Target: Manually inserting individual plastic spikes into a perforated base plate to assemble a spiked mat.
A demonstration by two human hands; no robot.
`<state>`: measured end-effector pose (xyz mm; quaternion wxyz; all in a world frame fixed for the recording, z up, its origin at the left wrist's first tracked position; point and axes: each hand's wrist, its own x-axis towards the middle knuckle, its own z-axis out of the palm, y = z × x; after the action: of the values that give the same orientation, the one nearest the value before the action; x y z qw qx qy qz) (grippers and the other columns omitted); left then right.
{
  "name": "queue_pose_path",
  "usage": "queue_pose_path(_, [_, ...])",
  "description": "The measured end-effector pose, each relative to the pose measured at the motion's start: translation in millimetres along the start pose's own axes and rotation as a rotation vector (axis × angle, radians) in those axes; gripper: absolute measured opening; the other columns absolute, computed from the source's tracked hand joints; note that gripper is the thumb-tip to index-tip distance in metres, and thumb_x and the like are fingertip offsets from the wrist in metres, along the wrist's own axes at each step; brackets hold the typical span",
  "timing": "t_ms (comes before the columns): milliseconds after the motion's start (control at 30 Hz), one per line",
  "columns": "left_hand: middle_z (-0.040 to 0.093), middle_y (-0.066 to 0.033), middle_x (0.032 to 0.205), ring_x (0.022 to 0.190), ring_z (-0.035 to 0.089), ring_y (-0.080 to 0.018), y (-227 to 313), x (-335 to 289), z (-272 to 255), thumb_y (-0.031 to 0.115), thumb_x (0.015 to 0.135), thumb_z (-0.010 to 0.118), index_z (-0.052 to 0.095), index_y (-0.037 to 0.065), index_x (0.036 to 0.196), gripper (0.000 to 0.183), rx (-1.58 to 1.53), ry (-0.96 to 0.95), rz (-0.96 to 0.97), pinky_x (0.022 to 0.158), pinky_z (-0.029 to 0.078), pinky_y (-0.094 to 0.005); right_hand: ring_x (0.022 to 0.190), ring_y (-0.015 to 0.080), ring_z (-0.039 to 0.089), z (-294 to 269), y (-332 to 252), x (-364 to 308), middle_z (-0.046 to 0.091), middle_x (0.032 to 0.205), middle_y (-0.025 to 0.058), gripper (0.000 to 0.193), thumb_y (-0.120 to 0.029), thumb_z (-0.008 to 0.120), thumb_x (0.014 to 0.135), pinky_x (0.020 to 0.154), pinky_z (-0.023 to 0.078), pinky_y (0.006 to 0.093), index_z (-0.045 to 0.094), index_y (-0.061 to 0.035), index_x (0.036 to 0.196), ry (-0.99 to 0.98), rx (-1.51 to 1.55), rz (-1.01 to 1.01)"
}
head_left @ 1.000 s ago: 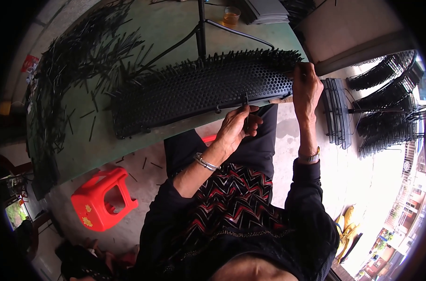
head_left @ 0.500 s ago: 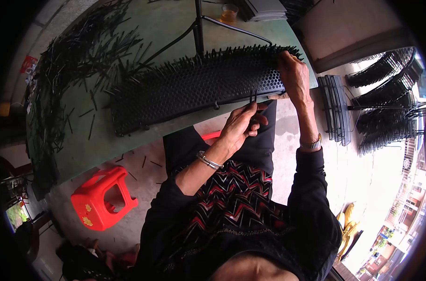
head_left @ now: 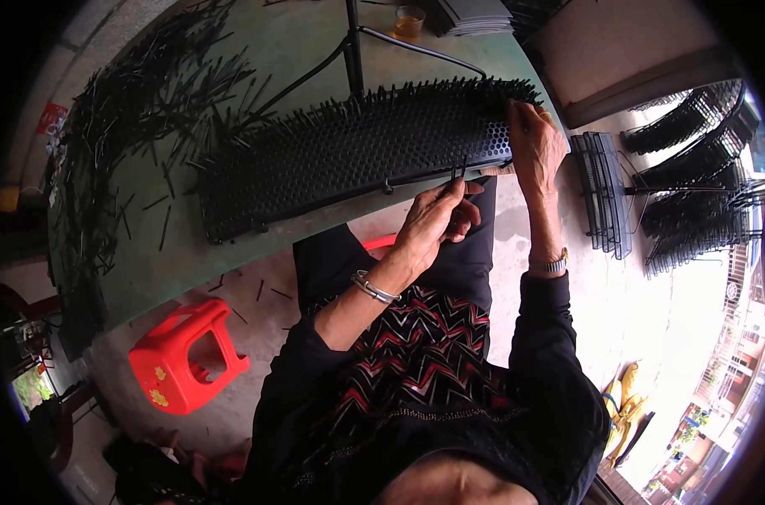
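Note:
A long black perforated panel (head_left: 340,160) lies along the near edge of the green table. Rows of thin black sticks (head_left: 399,91) stand up from its far side. My left hand (head_left: 435,220) is below the panel's near edge, closed around a few black sticks (head_left: 458,167) whose ends point up past the fingertips. My right hand (head_left: 536,145) is at the panel's right end, fingers pinched together against the perforated face. Whatever is between those fingertips is too small to make out.
Loose black sticks (head_left: 147,80) are heaped over the left of the table (head_left: 168,273). A black metal stand (head_left: 354,59), a cup of amber liquid (head_left: 409,23) and grey sheets (head_left: 475,15) are at the back. A red stool (head_left: 176,362) stands lower left. Racked black panels (head_left: 694,185) are at right.
My right hand has shifted slightly right and nearer to me along the panel's end. My left hand stays almost in place, still holding the sticks.

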<state>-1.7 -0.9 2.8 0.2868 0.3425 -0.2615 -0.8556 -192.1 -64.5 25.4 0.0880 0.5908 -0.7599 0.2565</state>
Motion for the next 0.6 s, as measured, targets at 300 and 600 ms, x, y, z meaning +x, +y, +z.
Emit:
queue_pose_path(300, [0.064,-0.0058,0.072,0.055,0.057,-0.0102,-0.3,2.7,3.2,0.041,0.1,0.048,0.064,0.003,0.108,0.043,0.096,-0.086,0.049,0.053,0.046,-0.024,0.082,0.0155,0.066,-42.5,-14.6,-43.7,0.068,0.091,0.0107,0.028,-0.02,0.062,0.093,0.071,0.053,0.0294,0.066,0.003,0.108,-0.747,0.895,0.161])
queue_pose_path(600, [0.068,-0.0108,0.089,0.08,0.067,-0.0181,2.4,3.3,4.2,0.04,0.098,0.053,0.059,0.001,0.117,0.043,0.133,-0.161,-0.092,0.072,0.055,-0.0306,0.075,0.0121,0.065,-58.7,2.0,-44.3,0.067,0.078,0.0077,0.018,-0.011,0.06,0.092,0.067,0.053,0.0263,0.066,0.0047,0.099,-0.698,0.967,0.116])
